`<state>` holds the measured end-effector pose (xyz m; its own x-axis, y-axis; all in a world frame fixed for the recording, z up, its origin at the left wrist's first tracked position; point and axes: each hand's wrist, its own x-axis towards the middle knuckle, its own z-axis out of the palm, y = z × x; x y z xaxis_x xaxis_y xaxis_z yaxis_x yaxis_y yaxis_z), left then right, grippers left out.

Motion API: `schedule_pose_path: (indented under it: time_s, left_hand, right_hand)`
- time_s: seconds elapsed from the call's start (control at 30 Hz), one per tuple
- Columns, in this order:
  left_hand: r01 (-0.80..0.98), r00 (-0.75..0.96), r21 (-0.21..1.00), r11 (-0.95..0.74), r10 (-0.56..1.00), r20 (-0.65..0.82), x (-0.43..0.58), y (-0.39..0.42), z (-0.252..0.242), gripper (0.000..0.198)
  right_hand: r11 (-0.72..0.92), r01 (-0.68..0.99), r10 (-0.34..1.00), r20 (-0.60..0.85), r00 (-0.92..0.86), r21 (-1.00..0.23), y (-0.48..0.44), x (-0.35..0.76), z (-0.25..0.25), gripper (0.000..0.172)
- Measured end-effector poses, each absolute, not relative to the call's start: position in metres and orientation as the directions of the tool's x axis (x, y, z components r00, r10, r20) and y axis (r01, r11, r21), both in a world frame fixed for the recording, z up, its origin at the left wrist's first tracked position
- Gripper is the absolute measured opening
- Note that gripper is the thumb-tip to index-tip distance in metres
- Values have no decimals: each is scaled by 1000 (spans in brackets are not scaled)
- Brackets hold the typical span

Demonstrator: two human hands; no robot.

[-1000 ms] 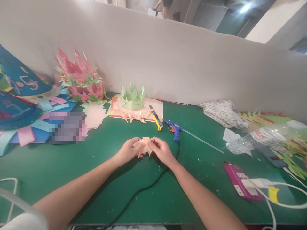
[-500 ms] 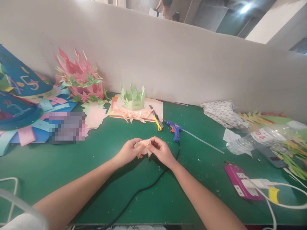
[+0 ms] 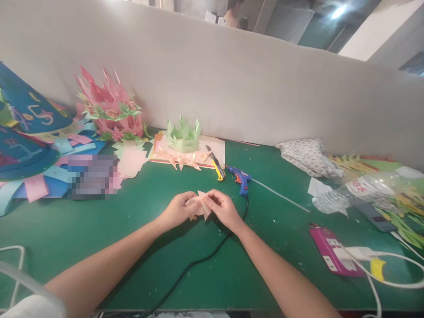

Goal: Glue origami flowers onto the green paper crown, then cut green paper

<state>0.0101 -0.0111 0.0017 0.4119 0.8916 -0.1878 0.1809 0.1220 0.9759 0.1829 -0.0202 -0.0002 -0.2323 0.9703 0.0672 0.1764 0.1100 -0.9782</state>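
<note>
Both my hands meet over the green table (image 3: 132,229), pinching one small folded peach paper piece (image 3: 199,206). My left hand (image 3: 179,208) grips its left side with curled fingers. My right hand (image 3: 222,207) pinches the right side, thumb and forefinger pressed on the paper. A pointed tip of the piece sticks up between them. Just beyond my right hand lies a blue glue gun (image 3: 241,178), its black cord (image 3: 195,265) running back under my right wrist toward me.
A green paper crown (image 3: 183,136) sits on peach sheets behind my hands, a yellow utility knife (image 3: 216,165) beside it. Pink paper flowers (image 3: 109,108) and blue cones stand at left. At right lie a plastic bottle (image 3: 357,190), cloth, pink power strip (image 3: 333,251) and white cables.
My fingers have shifted slightly on the paper piece, and its flat top edge now shows as a pointed tip. My arms stay where they were.
</note>
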Motion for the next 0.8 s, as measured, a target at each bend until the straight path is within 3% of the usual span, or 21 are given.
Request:
schedule_pose_path:
  time_s: [0.8]
  left_hand:
    - [272,372,960,71,912,-172,10,-12,6,25]
  right_hand:
    - [66,177,969,21,-245,-982,-21,182,3,29]
